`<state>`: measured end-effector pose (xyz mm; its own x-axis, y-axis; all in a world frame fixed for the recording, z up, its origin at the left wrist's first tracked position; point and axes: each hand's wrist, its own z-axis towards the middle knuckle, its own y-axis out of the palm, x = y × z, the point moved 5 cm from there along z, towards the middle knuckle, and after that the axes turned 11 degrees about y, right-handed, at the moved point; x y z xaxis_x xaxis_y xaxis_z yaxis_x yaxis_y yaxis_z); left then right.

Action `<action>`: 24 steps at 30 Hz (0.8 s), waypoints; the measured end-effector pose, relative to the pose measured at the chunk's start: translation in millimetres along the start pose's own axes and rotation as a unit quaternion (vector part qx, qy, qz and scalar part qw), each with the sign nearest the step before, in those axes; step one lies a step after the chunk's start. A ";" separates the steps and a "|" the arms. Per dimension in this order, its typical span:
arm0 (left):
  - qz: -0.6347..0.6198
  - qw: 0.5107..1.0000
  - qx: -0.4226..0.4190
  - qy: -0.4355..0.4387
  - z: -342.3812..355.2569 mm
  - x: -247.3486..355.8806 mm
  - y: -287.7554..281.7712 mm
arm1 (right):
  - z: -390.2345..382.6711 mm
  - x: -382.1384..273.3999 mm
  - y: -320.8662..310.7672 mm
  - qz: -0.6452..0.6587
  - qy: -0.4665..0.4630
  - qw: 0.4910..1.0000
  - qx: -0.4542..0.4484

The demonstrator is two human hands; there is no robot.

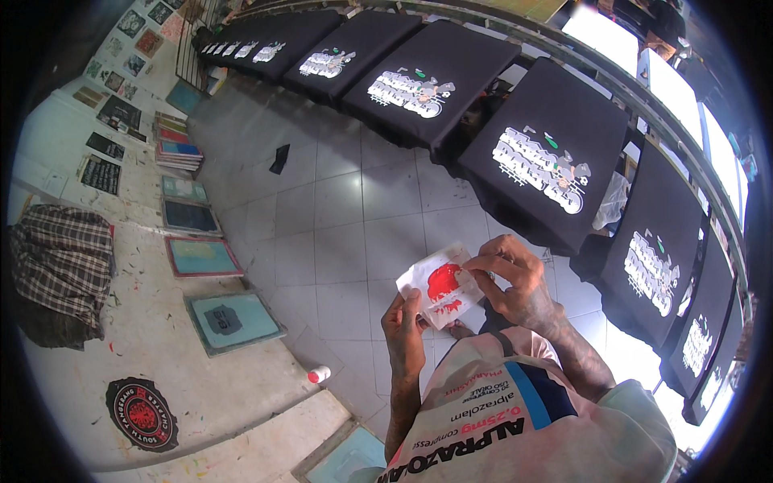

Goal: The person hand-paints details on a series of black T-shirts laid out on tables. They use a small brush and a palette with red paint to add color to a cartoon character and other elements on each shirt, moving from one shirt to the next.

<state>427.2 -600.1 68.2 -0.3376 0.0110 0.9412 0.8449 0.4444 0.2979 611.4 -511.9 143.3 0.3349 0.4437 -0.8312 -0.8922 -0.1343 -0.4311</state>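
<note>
My left hand [404, 322] and my right hand [510, 275] both hold a crumpled white cloth [435, 296] stained with red ink, in front of my chest. The left hand grips its lower left edge. My right fingers pinch its upper right edge. Just beyond my hands runs a long curved row of black T-shirts [541, 151] laid flat on print boards, each with a white printed design.
Grey tiled floor [346, 217] lies between me and the shirts. Several framed printing screens [232, 319] lean along the left wall. A small white bottle with a red cap [319, 374] lies on the floor. A checked cloth [60, 262] hangs at the left.
</note>
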 end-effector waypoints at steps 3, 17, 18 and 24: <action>-0.004 1.000 -0.003 0.003 -4.8 3.7 3.9 | -5.3 -6.4 -6.3 0.005 0.003 1.000 0.021; -0.070 0.997 0.013 0.003 -5.4 -23.3 22.9 | -35.4 59.8 -45.4 0.355 0.261 0.898 0.017; -0.065 0.998 0.015 0.000 -3.6 -21.9 33.0 | -33.2 65.0 -52.6 0.348 0.249 0.904 0.027; 0.008 1.000 0.009 -0.015 17.0 -38.7 106.0 | -8.7 69.9 -102.4 0.077 0.134 0.988 0.022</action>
<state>522.8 -538.1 60.7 -0.3371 0.0453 0.9404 0.8423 0.4607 0.2797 728.8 -474.9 126.3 0.2564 0.1701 -0.9515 -0.9493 -0.1408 -0.2810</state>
